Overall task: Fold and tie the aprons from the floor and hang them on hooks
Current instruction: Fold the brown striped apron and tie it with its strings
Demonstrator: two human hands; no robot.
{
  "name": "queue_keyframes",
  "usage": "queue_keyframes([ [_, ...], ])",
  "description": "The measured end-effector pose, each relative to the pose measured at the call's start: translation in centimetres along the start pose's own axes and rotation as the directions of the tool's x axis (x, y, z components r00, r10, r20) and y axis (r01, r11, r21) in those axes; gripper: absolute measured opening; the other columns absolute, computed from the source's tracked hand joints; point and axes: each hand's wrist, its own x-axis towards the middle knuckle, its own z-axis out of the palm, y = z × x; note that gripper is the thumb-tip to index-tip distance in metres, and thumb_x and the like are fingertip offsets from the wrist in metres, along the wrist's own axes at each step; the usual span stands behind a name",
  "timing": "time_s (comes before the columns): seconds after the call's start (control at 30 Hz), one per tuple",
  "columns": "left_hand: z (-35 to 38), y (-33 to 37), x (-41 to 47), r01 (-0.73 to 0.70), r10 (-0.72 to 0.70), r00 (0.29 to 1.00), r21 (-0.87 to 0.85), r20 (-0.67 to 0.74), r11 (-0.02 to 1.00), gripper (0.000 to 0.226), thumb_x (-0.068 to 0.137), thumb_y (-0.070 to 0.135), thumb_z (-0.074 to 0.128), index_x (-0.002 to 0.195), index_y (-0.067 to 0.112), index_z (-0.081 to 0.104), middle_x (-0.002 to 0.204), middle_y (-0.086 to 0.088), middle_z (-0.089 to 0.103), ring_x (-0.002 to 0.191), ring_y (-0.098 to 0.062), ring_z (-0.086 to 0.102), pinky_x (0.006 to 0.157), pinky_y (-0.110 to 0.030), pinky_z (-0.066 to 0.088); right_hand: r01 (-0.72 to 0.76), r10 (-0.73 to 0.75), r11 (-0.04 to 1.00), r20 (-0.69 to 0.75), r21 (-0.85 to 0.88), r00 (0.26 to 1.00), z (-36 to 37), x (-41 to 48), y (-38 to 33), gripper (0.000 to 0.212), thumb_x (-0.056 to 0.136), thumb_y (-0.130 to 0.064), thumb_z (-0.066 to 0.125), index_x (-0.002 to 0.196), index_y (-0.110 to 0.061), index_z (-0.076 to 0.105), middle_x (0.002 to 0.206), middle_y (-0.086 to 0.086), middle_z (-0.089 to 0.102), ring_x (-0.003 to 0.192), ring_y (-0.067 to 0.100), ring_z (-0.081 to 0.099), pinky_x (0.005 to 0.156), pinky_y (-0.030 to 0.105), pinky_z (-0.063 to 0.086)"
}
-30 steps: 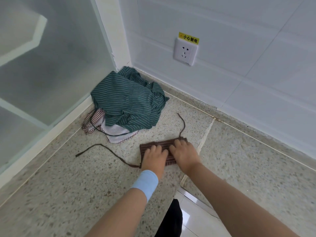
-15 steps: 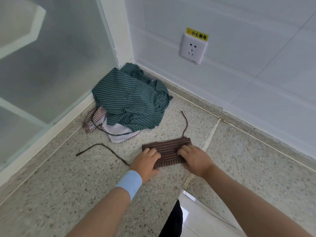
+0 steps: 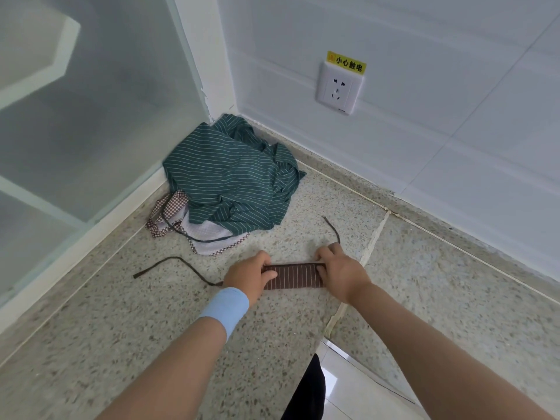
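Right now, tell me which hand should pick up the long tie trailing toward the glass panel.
Left, probably. The left hand grips the folded brown apron at the end where that tie comes out; the right hand holds the opposite end.

Matt striped cloth makes the brown apron [image 3: 292,277] and green apron [image 3: 224,183]. Speckled, grainy stone floor [image 3: 121,328]; smooth tiled wall [image 3: 454,86]; frosted glass panel [image 3: 91,116]; glossy plastic socket [image 3: 338,87].
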Motion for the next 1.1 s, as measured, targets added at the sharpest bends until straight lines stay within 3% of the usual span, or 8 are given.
queue_keyframes([
  [0.13, 0.9, 2.5, 0.0, -0.057, 0.103, 0.962, 0.184, -0.252, 0.981, 0.018, 0.092, 0.022, 0.059, 0.11, 0.026, 0.058, 0.115, 0.006, 0.051, 0.107, -0.018, 0.045, 0.093, -0.032, 0.037, 0.062, -0.091, 0.963, -0.099, -0.262, 0.991, 0.3, 0.7, -1.4, 0.035, 0.086, -0.014, 0.058, 0.119, -0.024, 0.052, 0.118, 0.007, 0.051, 0.107, 0.028, 0.05, 0.094, 0.04, 0.043],
  [0.33, 4.5, 3.4, -1.1, -0.317, 0.368, 0.923, 0.322, -0.111, 0.892, 0.043, 0.063, 0.013, 0.083, 0.105, 0.016, 0.074, 0.107, 0.002, 0.072, 0.108, -0.022, 0.065, 0.092, -0.035, 0.054, 0.18, -0.253, 0.914, -0.166, -0.363, 0.953, 2.4, 0.4, -2.2, 0.021, 0.061, -0.01, 0.077, 0.078, -0.012, 0.065, 0.078, 0.007, 0.059, 0.072, 0.026, 0.057, 0.061, 0.036, 0.052],
  [0.43, 5.2, 2.4, -1.6, -0.321, 0.367, 0.922, 0.288, -0.121, 0.902, 0.049, 0.075, 0.026, 0.077, 0.122, 0.014, 0.068, 0.125, 0.001, 0.066, 0.121, -0.023, 0.059, 0.105, -0.039, 0.046, 0.216, -0.278, 0.934, -0.196, -0.285, 0.941, 4.0, -0.5, -1.1, 0.028, 0.08, -0.019, 0.05, 0.099, -0.008, 0.067, 0.097, 0.009, 0.062, 0.088, 0.03, 0.061, 0.085, 0.043, 0.054],
  [0.5, 4.9, 2.2, -1.3, -0.338, 0.382, 0.918, 0.287, -0.111, 0.896, 0.052, 0.073, 0.026, 0.082, 0.122, 0.016, 0.068, 0.124, 0.002, 0.067, 0.119, -0.021, 0.061, 0.103, -0.038, 0.047, 0.233, -0.288, 0.929, -0.163, -0.289, 0.944, 4.6, -0.8, -0.6, 0.04, 0.08, -0.019, 0.056, 0.116, -0.006, 0.065, 0.111, 0.01, 0.063, 0.103, 0.03, 0.06, 0.099, 0.047, 0.049],
  [0.6, 3.9, 2.6, -0.2, -0.336, 0.375, 0.924, 0.302, -0.08, 0.892, 0.057, 0.058, 0.013, 0.09, 0.112, 0.018, 0.073, 0.111, 0.002, 0.072, 0.104, -0.02, 0.068, 0.093, -0.035, 0.052, 0.217, -0.25, 0.943, -0.106, -0.254, 0.962, 3.9, -0.4, -0.4, 0.043, 0.074, -0.009, 0.07, 0.116, -0.01, 0.065, 0.107, 0.008, 0.063, 0.1, 0.028, 0.063, 0.099, 0.043, 0.051],
  [0.7, 2.6, 3.4, 0.1, -0.324, 0.335, 0.942, 0.276, 0.008, 0.905, 0.057, 0.073, 0.001, 0.073, 0.126, 0.017, 0.062, 0.12, -0.001, 0.065, 0.112, -0.025, 0.06, 0.097, -0.037, 0.049, 0.219, -0.223, 0.955, 0.005, -0.2, 0.975, 1.5, 0.9, -0.8, 0.027, 0.084, -0.016, 0.061, 0.111, -0.018, 0.065, 0.102, 0.002, 0.064, 0.095, 0.024, 0.062, 0.094, 0.036, 0.048],
  [0.9, -0.8, 5.8, -0.5, -0.076, 0.099, 0.957, -0.091, 0.273, 0.993, 0.039, 0.089, 0.003, 0.045, 0.122, 0.025, 0.048, 0.104, -0.003, 0.061, 0.093, -0.022, 0.06, 0.08, -0.034, 0.051, 0.196, -0.191, 0.979, 0.087, -0.048, 0.978, -4.3, 1.0, -1.0, 0.025, 0.084, -0.02, 0.056, 0.105, -0.027, 0.066, 0.09, -0.002, 0.067, 0.09, 0.018, 0.058, 0.102, 0.036, 0.04],
  [1.1, -6.0, 6.6, -1.6, 0.362, -0.051, 0.835, -0.476, 0.548, 0.801, 0.038, 0.083, 0.003, 0.066, 0.119, 0.014, 0.062, 0.114, -0.012, 0.068, 0.105, -0.031, 0.066, 0.09, -0.048, 0.056, 0.287, -0.342, 0.938, -0.389, -0.193, 0.855, -8.0, -1.2, -0.7, 0.053, 0.077, -0.013, 0.08, 0.126, -0.025, 0.064, 0.137, 0.007, 0.059, 0.128, 0.031, 0.053, 0.113, 0.05, 0.038],
])
